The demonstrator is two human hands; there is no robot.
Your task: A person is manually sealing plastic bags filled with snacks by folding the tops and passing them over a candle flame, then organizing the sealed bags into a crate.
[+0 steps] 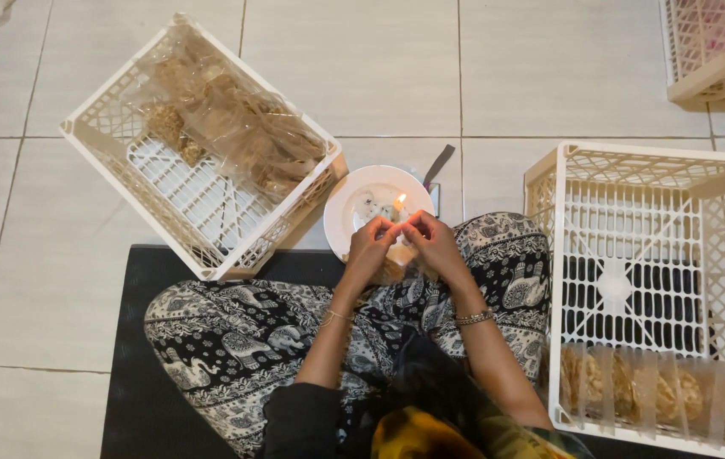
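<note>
- Pale tiled floor (pixel 362 76) with a black mat (pixel 137 357) carries everything.
- Fingers of the left hand (pixel 371 246) and right hand (pixel 432 242) pinch a small clear plastic packet (pixel 398 255), its top edge pointing away at the flame.
- Lit candle (pixel 399 204) stands upright on a round white plate (pixel 354 212).
- Cream plastic crates flank the person: the left crate (pixel 116 127) with loose bags, the right crate (pixel 562 255) with a row of packed snacks.

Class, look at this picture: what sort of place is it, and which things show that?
Probably a home floor used for packing snacks: pale floor tiles, white plastic lattice crates holding clear bagged snacks, and a lit candle on a white plate.
</note>
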